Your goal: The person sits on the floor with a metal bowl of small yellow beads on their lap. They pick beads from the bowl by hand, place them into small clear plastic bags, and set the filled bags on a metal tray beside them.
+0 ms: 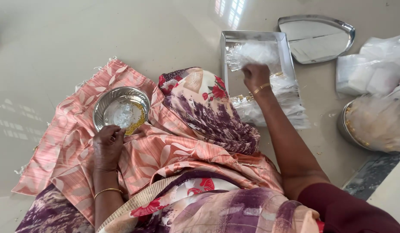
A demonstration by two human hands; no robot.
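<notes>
Both hands are busy: the left hand (107, 144) curls its fingers at the near rim of a steel bowl (106, 101) on the pink cloth (57, 146). Far right, the right hand (256, 77), arm stretched out, grips clear plastic packets (254, 54) over a rectangular steel tray (287, 56). Bare floor (57, 39) lies open to the far left.

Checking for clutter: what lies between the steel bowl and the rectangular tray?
In the head view, a raised knee draped in floral cloth lies between bowl and tray.
</notes>
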